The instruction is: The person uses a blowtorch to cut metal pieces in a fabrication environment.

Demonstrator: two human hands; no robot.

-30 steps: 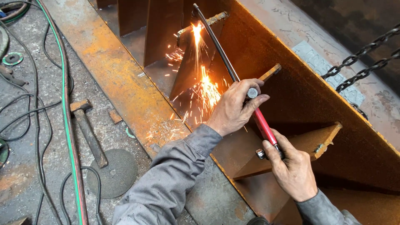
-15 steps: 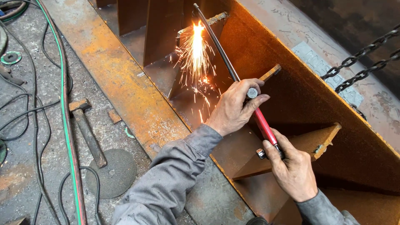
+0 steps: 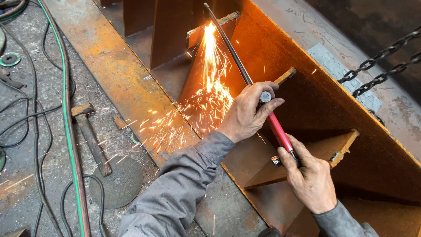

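My left hand grips the middle of a long cutting torch near its round valve knob. My right hand holds the torch's red handle further back. The dark torch tube runs up and left to a small rusty steel tab at the top of an upright plate. A bright flame burns at the tip, and sparks pour down the rusty plate onto the flange below. Both sleeves are grey.
The work is a large rusty steel beam with stiffener plates. A hammer and a round disc lie on the gritty floor at left, among black cables and a green hose. Chains hang at right.
The spark shower has grown and spread lower, with sparks now scattering left across the flange and floor. Both hands and the torch stay almost where they were.
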